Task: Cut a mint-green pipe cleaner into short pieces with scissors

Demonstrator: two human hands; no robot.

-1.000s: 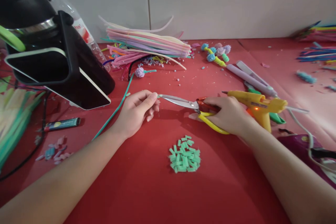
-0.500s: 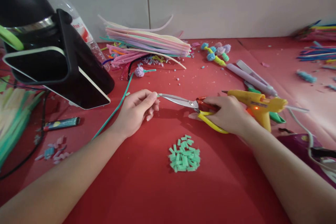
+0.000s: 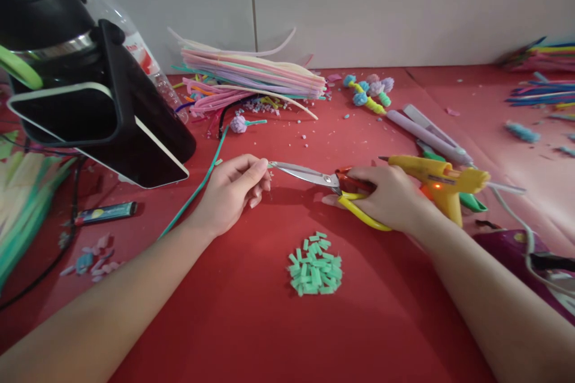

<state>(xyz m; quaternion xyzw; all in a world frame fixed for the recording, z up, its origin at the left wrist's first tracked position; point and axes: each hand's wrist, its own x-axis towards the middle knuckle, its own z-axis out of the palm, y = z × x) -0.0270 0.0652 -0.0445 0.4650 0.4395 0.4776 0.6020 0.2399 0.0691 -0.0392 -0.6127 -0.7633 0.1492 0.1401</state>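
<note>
My left hand [image 3: 233, 191] pinches the end of a long green pipe cleaner [image 3: 197, 188] that trails back to the left across the red table [image 3: 251, 323]. Scissors [image 3: 314, 178] with yellow and red handles are gripped in my right hand [image 3: 386, 197]. Their blade tips meet the green end at my left fingertips. A small heap of cut green pieces [image 3: 315, 263] lies on the table below and between both hands.
A yellow hot glue gun [image 3: 438, 179] stands just right of my right hand, its cord running right. A black stand with a phone [image 3: 103, 114] sits at left, a lighter [image 3: 105, 211] below it. Bundled pipe cleaners [image 3: 251, 75], pom-pom pieces [image 3: 368, 91] and a lilac tool [image 3: 426, 134] lie behind.
</note>
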